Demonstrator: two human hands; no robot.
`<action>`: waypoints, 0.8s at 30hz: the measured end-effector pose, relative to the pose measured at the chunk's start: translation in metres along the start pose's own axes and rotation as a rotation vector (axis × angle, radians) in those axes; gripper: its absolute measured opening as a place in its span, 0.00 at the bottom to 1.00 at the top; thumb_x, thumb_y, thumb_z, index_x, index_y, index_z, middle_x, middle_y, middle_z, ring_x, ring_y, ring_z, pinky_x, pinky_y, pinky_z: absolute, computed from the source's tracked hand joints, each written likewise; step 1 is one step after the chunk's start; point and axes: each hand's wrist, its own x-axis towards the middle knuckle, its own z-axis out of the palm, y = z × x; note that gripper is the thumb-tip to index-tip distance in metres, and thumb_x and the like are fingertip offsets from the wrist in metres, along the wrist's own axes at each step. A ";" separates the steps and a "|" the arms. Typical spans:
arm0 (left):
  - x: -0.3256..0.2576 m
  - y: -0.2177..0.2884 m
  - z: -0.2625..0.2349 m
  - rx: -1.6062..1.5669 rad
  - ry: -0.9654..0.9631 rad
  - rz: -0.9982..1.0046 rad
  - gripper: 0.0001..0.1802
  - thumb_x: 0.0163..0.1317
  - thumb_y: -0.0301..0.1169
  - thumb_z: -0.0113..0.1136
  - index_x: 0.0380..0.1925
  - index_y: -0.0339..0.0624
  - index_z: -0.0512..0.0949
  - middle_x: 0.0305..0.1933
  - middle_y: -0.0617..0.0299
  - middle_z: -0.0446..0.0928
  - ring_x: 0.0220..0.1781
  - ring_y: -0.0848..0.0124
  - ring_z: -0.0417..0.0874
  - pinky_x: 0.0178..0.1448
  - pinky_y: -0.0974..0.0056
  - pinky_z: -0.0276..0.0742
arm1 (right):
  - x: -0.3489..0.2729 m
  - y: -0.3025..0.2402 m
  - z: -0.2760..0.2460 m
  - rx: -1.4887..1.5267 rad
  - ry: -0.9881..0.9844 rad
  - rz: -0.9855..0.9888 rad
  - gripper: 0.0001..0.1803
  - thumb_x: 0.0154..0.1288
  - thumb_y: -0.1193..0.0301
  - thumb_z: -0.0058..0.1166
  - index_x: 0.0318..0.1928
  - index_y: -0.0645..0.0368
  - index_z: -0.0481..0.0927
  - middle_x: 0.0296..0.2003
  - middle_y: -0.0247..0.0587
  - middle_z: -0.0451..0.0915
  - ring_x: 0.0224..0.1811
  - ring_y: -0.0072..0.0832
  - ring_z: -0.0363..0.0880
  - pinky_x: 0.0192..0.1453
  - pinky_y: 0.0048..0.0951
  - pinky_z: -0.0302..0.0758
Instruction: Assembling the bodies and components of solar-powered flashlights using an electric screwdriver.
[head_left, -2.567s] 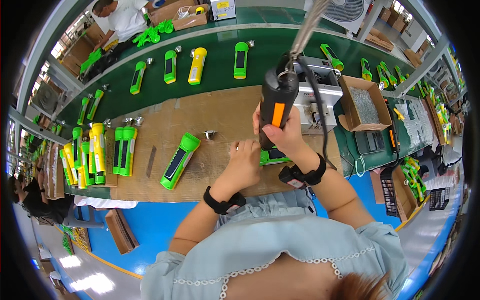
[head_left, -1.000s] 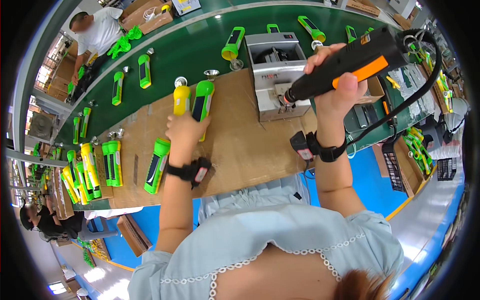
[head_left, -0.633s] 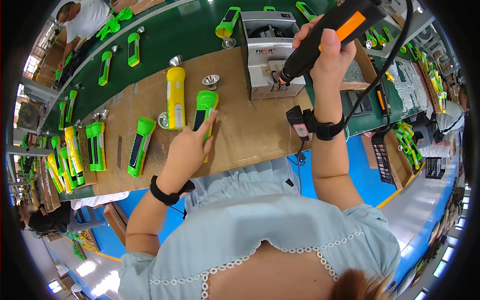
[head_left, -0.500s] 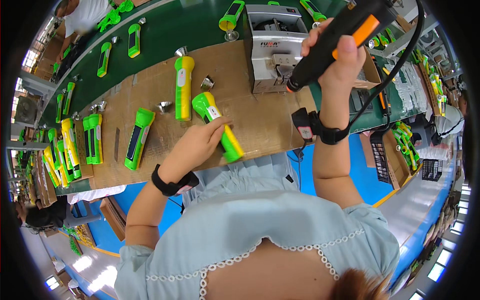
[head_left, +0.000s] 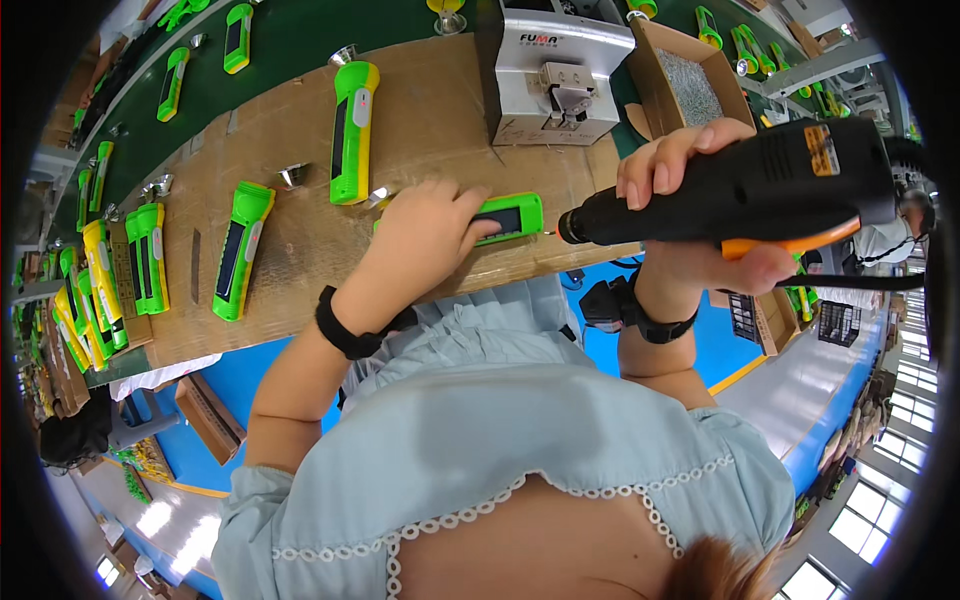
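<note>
A green flashlight (head_left: pixel 512 216) with a dark panel lies on its side on the cardboard, under my left hand (head_left: pixel 425 232). The fingers of that hand are wrapped over it and hide its head end. My right hand (head_left: pixel 672 165) grips a black electric screwdriver (head_left: pixel 770 185) with an orange lever, held level. The tool's bit points left at the flashlight's tail end; whether it touches I cannot tell. Just behind my left hand is a small shiny reflector cup (head_left: pixel 378 197). Another green and yellow flashlight (head_left: pixel 352 135) stretches away beyond it, a reflector at its head.
Cardboard (head_left: pixel 290 130) covers part of the green bench. A silver metal machine (head_left: pixel 560 60) stands at the back, beside a carton (head_left: pixel 655 85) of small metal pieces. More flashlights (head_left: pixel 240 250) lie to the left, several clustered at the bench's left end. The screwdriver's cable (head_left: pixel 850 283) runs right.
My right hand has brought the screwdriver down and levelled it at the flashlight's tail. The flashlight has turned from slanting to nearly crosswise, dark panel up. The whole view has shifted.
</note>
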 end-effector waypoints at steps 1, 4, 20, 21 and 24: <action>0.003 -0.001 0.001 0.030 -0.060 -0.047 0.14 0.53 0.37 0.61 0.38 0.44 0.78 0.36 0.55 0.72 0.38 0.58 0.74 0.41 0.57 0.71 | -0.001 0.003 -0.004 0.033 -0.059 -0.040 0.54 0.37 0.22 0.46 0.45 0.63 0.63 0.27 0.42 0.70 0.22 0.31 0.71 0.28 0.31 0.71; 0.008 0.000 0.002 0.101 -0.070 -0.088 0.12 0.58 0.38 0.57 0.37 0.44 0.79 0.33 0.56 0.71 0.37 0.58 0.75 0.40 0.57 0.71 | -0.005 0.000 -0.001 -0.048 0.047 0.081 0.51 0.36 0.30 0.60 0.45 0.63 0.63 0.28 0.43 0.70 0.27 0.30 0.72 0.33 0.29 0.72; 0.005 -0.001 0.008 0.115 0.050 -0.049 0.10 0.56 0.37 0.58 0.35 0.46 0.79 0.29 0.59 0.71 0.35 0.61 0.74 0.37 0.59 0.72 | -0.016 0.032 0.006 -0.263 0.108 0.136 0.46 0.43 0.33 0.59 0.43 0.63 0.63 0.25 0.44 0.70 0.22 0.32 0.71 0.27 0.28 0.71; 0.005 0.000 0.008 0.127 0.057 -0.043 0.10 0.56 0.36 0.59 0.35 0.46 0.79 0.29 0.60 0.71 0.35 0.62 0.75 0.37 0.60 0.73 | -0.016 0.033 0.002 -0.251 0.099 0.137 0.46 0.42 0.33 0.59 0.43 0.63 0.63 0.25 0.44 0.70 0.23 0.32 0.71 0.28 0.28 0.71; 0.006 0.000 0.009 0.126 0.061 -0.041 0.10 0.56 0.37 0.58 0.35 0.46 0.79 0.29 0.60 0.71 0.35 0.62 0.75 0.37 0.61 0.73 | -0.013 0.034 0.003 -0.247 0.131 0.149 0.46 0.42 0.34 0.60 0.42 0.63 0.64 0.25 0.44 0.70 0.23 0.33 0.72 0.28 0.29 0.72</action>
